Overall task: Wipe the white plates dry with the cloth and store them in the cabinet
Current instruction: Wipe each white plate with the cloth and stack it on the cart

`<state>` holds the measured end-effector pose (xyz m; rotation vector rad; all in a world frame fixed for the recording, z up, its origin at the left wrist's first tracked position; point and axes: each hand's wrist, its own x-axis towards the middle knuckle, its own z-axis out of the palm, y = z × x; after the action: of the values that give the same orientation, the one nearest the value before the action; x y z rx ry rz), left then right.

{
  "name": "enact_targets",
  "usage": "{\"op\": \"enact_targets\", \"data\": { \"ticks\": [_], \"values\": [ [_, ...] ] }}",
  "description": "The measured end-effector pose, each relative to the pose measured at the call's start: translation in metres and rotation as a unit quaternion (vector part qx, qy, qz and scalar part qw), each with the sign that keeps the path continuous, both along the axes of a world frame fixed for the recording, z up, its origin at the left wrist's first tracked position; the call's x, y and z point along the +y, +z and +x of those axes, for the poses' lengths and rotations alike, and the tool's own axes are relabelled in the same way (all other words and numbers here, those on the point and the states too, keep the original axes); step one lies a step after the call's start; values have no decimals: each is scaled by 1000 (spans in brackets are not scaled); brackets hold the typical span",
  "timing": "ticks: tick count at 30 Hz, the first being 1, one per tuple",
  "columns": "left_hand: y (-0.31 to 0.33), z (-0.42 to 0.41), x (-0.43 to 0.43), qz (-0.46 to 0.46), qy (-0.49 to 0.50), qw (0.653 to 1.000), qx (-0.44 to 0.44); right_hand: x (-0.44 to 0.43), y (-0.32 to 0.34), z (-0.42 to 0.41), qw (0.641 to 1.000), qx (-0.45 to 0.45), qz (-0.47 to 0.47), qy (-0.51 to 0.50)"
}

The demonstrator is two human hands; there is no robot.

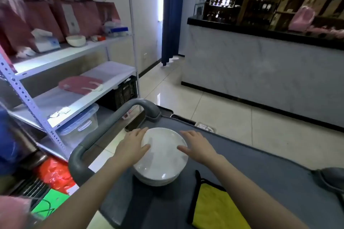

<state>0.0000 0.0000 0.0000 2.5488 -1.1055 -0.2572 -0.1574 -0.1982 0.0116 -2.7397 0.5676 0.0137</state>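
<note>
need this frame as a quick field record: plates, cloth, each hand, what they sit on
plates: white, stacked on the cart
cart: grey top, grey handle at its left end
cloth: yellow, flat on the cart, nearer the person than the stack, untouched
left hand: at the stack's left rim, thumb on the top plate
right hand: at the right rim, fingers straight
shelf rack: metal, left of the cart

My head-worn wide camera faces forward and down, close above my left hand, right hand and grey cart.
</note>
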Motion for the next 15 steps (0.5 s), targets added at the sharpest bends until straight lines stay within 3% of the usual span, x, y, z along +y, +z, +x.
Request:
{"op": "enact_targets", "data": {
  "ticks": [5, 10, 15],
  "values": [
    [-18, -4, 14, -5, 39, 997, 63, 10, -20, -6, 998, 28, 53, -35],
    [-26, -7, 17, -32, 64, 997, 26, 17, -37, -10, 993, -6, 103, -56],
    [-23, -8, 17, -62, 123, 987, 80, 25, -47, -13, 974, -47, 189, -119]
  ]
}}
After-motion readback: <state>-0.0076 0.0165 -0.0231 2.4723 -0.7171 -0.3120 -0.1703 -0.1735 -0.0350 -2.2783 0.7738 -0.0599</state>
